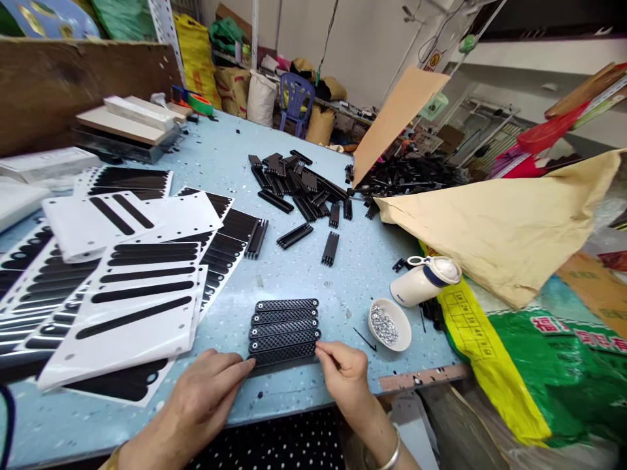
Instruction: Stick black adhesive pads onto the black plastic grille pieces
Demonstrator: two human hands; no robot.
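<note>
Strips (285, 341) could be skewed by uneven pressure; left hand's (198, 388) grip cannot be told, right hand's (347, 373) fingertips are pinched together, contents hidden.

Chair (296, 98): blue; we use it as our landmark.
White sack (261, 100): we see it upright, just left of the chair.
Yellow sack (196, 62): we find it well left of the chair.
Brown sack (320, 126): we spot it just right of the chair.
Tape (200, 104): green outside, orange inside; nearer us than the chair, leftward.
Cardboard (392, 124): we see it tilted, right of the chair.
Bottle (415, 287): white; much nearer us than the chair, rightward.
</note>
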